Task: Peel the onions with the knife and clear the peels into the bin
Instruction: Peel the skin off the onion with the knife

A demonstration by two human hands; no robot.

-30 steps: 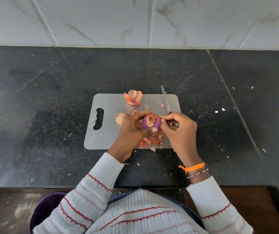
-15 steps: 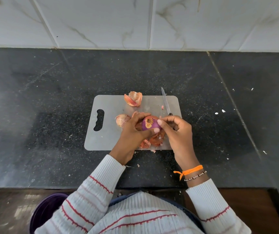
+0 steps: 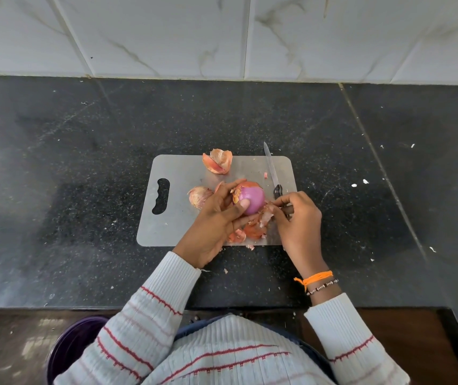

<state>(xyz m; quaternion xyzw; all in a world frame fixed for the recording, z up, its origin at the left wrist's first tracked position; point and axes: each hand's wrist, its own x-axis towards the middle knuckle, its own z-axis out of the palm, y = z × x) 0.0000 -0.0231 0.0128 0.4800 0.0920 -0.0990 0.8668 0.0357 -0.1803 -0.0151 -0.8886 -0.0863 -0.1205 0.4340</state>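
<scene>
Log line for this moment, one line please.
left hand holds onion | right hand holds knife, pinches peel | over board | bin untouched

Onion (image 3: 253, 200): purple-pink flesh, orange-brown skin patch on top. Loose peels (image 3: 218, 161): orange to pale tan; second peel (image 3: 199, 196) paler, pinkish-beige; heap of peels (image 3: 250, 230) bright orange. Cutting board (image 3: 183, 218): plain light grey. Knife (image 3: 272, 170): silver blade, dark handle. Tabletop (image 3: 83, 190): black, fine white speckle, few white crumbs. Wall tiles (image 3: 166, 37): white with grey-brown marble veins. Sleeves (image 3: 150, 307): white ribbed knit, thin red stripes. Wrist band (image 3: 314, 277): orange thread; beside it dark-and-white bead bracelet (image 3: 322, 286). Bin (image 3: 75, 343): dark purple.
</scene>
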